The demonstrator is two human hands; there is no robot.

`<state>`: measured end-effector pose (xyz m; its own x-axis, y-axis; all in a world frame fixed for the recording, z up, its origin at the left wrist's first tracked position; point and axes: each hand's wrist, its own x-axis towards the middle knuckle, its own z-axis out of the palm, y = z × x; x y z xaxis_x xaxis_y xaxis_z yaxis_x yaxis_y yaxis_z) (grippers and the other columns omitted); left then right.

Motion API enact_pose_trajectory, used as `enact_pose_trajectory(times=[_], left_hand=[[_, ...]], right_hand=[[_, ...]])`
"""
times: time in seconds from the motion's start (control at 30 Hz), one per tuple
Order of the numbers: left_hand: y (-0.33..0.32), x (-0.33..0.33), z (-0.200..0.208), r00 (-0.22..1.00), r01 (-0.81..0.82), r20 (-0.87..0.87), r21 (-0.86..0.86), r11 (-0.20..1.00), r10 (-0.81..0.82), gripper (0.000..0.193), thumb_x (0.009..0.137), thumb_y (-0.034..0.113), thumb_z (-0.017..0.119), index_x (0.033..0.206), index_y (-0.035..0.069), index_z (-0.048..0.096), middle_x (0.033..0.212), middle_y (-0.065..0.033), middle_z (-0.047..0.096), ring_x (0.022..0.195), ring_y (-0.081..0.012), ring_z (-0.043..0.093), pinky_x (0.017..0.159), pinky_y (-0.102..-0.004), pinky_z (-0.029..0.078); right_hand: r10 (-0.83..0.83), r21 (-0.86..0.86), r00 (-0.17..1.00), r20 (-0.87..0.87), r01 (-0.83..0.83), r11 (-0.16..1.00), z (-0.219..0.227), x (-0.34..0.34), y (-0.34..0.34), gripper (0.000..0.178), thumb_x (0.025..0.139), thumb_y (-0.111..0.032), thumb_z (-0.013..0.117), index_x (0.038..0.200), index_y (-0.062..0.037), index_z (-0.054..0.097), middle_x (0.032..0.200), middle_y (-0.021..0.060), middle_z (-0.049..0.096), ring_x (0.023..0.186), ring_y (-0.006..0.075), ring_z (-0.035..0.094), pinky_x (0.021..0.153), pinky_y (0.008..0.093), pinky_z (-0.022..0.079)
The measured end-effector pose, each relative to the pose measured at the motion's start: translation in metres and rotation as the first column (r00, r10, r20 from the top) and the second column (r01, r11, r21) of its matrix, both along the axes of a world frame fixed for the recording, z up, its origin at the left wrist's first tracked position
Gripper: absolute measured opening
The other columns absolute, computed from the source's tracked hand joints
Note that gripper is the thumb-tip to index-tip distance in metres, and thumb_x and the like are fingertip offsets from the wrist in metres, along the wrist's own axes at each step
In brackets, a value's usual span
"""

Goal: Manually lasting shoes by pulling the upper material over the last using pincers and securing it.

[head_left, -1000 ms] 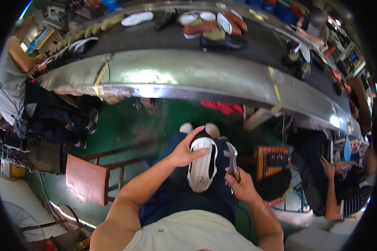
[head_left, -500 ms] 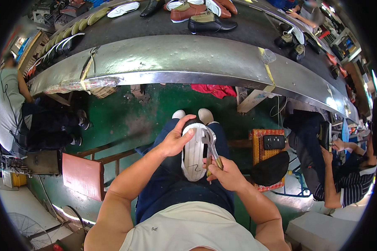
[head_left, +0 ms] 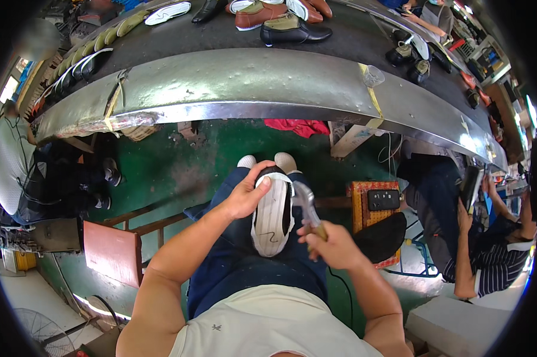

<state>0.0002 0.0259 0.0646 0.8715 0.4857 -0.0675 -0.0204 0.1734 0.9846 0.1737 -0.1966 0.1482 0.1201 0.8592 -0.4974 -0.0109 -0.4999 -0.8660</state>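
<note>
A shoe (head_left: 271, 215) lies on my lap with its pale, ridged underside up and a dark squiggle marked near the end closest to me. Dark upper shows along its sides. My left hand (head_left: 248, 195) is closed around the far end, thumb pressed on the underside. In my right hand (head_left: 333, 243) is a pair of lasting pliers (head_left: 306, 201), gripped by its yellowish handles. The metal head of the pliers stands just to the right of the shoe, apart from it and slightly blurred; whether its jaws hold anything I cannot tell.
Ahead runs a metal-edged bench (head_left: 221, 83) with several shoes on its dark top. A pink-topped stool (head_left: 112, 253) stands left. On the right, a woven seat (head_left: 364, 208) carries a phone (head_left: 383, 200) and a black cap-like cloth (head_left: 378, 238). Other people sit on both sides.
The pliers have moved from over the shoe's right edge to the right, away from it, with my right hand. My left hand keeps its hold on the shoe.
</note>
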Motion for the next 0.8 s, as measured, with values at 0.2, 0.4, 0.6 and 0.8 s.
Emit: enact_pose_trajectory(times=[0.2, 0.4, 0.6, 0.8], left_hand=[[-0.006, 0.002, 0.009, 0.997, 0.080, -0.004, 0.060, 0.995, -0.080, 0.058, 0.107, 0.036, 0.053, 0.156, 0.019, 0.029, 0.131, -0.0050, 0.057, 0.123, -0.0162, 0.050, 0.109, -0.0349, 0.039], [-0.005, 0.014, 0.014, 0.989, 0.142, -0.040, 0.073, 0.987, -0.140, 0.066, 0.103, 0.031, 0.063, 0.157, 0.019, 0.028, 0.136, -0.0069, 0.054, 0.126, -0.0189, 0.049, 0.110, -0.0364, 0.039], [-0.002, 0.013, 0.019, 0.974, 0.227, -0.009, -0.055, 0.972, -0.227, 0.070, 0.102, 0.020, 0.064, 0.158, 0.017, 0.023, 0.136, -0.0084, 0.054, 0.126, -0.0192, 0.049, 0.111, -0.0362, 0.038], [0.002, 0.018, -0.001, 0.987, 0.132, -0.130, 0.334, 0.933, -0.093, 0.066, 0.103, 0.028, 0.062, 0.158, 0.014, 0.026, 0.142, -0.0120, 0.050, 0.131, -0.0222, 0.047, 0.113, -0.0380, 0.037]], right_hand=[[-0.039, 0.027, 0.997, -0.065, 0.041, 0.999, -0.020, -0.012, 0.004, 0.029, 0.101, -0.018, 0.060, 0.122, 0.0014, 0.061, 0.090, 0.0043, 0.065, 0.068, 0.0123, 0.063, 0.059, 0.0279, 0.052], [-0.153, -0.070, 0.704, -0.694, 0.145, 0.987, 0.000, 0.000, 0.007, 0.031, 0.100, -0.018, 0.060, 0.124, 0.0023, 0.058, 0.103, 0.0098, 0.066, 0.086, 0.0171, 0.065, 0.059, 0.0297, 0.057], [0.149, -0.039, 0.967, -0.207, -0.160, 0.986, 0.006, 0.032, 0.021, 0.029, 0.098, -0.018, 0.062, 0.121, -0.0009, 0.062, 0.102, 0.0107, 0.068, 0.078, 0.0140, 0.063, 0.060, 0.0275, 0.049], [-0.138, -0.004, 0.822, -0.552, 0.163, 0.987, -0.007, 0.003, 0.016, 0.029, 0.101, -0.018, 0.056, 0.123, 0.0012, 0.060, 0.101, 0.0075, 0.068, 0.086, 0.0156, 0.068, 0.058, 0.0249, 0.053]])
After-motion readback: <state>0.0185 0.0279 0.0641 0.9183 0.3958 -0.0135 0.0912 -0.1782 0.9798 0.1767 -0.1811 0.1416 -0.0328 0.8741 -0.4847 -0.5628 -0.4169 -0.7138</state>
